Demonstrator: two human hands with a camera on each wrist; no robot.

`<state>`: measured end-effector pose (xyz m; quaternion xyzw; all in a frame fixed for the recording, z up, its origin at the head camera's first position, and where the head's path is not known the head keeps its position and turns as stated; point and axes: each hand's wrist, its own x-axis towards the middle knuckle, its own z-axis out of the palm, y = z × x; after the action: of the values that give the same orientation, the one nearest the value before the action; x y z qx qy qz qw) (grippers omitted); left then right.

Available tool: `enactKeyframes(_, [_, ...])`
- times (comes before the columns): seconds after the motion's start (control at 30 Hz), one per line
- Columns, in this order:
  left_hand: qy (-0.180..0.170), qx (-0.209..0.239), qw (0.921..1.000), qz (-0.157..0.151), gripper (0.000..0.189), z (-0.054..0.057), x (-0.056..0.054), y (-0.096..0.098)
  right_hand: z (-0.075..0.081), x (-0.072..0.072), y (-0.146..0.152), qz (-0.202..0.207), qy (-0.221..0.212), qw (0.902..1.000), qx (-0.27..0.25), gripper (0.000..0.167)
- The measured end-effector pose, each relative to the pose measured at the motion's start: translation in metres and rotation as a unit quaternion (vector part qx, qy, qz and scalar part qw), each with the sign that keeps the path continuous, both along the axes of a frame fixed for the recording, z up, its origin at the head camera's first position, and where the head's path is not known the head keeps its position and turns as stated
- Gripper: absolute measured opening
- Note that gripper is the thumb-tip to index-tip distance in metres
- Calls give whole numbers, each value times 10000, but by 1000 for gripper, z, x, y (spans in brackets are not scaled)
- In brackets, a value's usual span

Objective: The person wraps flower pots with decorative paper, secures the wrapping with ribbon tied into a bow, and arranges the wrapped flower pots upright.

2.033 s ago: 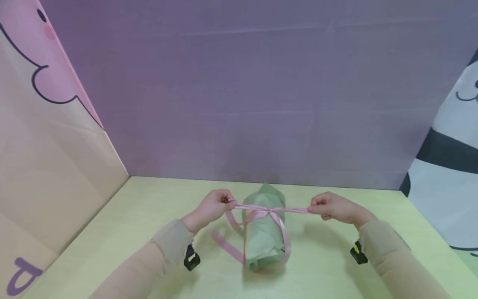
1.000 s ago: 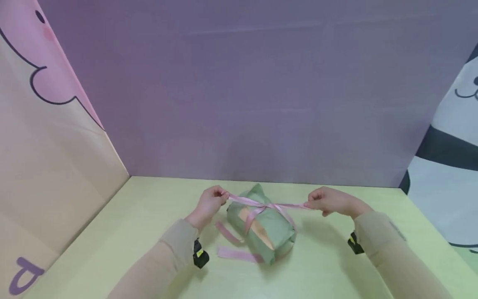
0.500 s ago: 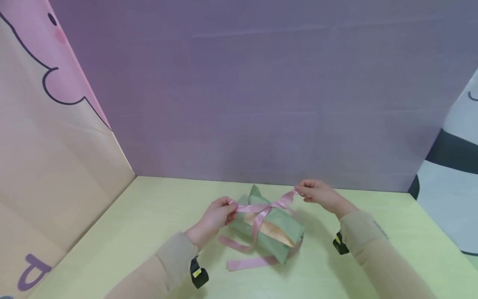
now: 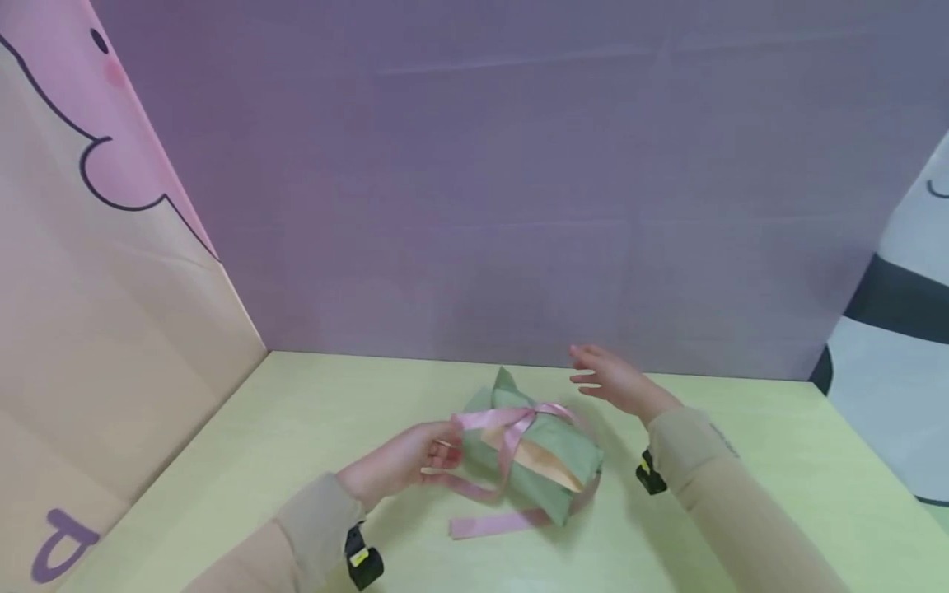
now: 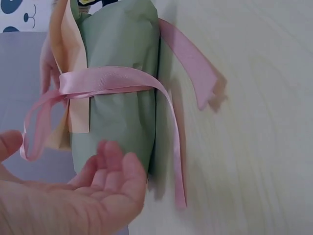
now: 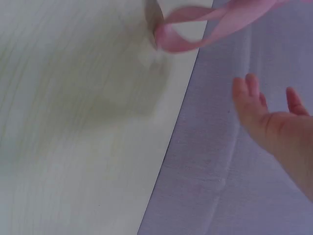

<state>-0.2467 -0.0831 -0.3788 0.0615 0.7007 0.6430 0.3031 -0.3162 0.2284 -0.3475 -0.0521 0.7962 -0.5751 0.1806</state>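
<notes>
A parcel wrapped in green paper lies at an angle on the table, a light-orange strip showing along its side. Pink ribbon runs round it and is tied in a bow on top. Beside the parcel's left end is my left hand; in the left wrist view its fingers are loosely bent, the thumb stands apart, and nothing is held. My right hand hovers behind and right of the parcel, fingers spread and holding nothing. In the right wrist view a ribbon loop is apart from that hand.
One ribbon tail lies flat on the pale wooden table in front of the parcel. A purple-grey backdrop rises at the table's back edge. Printed panels stand at the left and right.
The parcel has turned on the table. Both hands, which pulled the ribbon outward, have let go of it; the left has drawn back toward me and the right has moved inward and up.
</notes>
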Motion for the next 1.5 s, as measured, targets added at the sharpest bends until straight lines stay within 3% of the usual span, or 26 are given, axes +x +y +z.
enactKeyframes(0.17, [-410,-152,9975,-550,82,2,4,1,1,6,-5,-52,-140,9962,861,52])
enactKeyframes(0.27, [-622,-95,9945,-841,93,4,7,5,1,9,-4,-171,-326,9901,1357,46])
enactKeyframes(0.37, [-603,-149,9941,-892,93,4,9,11,0,10,-2,-143,-577,9822,1780,49])
enactKeyframes(0.47, [-433,-212,9957,-790,88,3,7,19,-4,11,0,203,-755,9772,1972,55])
enactKeyframes(0.7, [-427,-204,9981,-392,55,5,-1,40,-14,13,-4,1051,-1060,9779,1462,51])
enactKeyframes(0.83, [-574,63,9972,-468,41,7,-7,48,-19,15,-3,1408,-1220,9774,996,53])
enactKeyframes(0.97, [-614,184,9961,-601,41,7,-13,54,-26,19,0,1642,-1324,9763,475,58])
enactKeyframes(1.17, [-46,-239,9974,-680,49,4,-22,63,-38,26,-3,1227,-1584,9797,-42,54])
enactKeyframes(1.37, [53,-579,9961,-670,61,1,-27,67,-40,36,-21,587,-1597,9853,-161,65])
enactKeyframes(1.5, [117,-714,9956,-600,59,-3,-29,66,-40,40,-31,466,-1649,9844,-399,67])
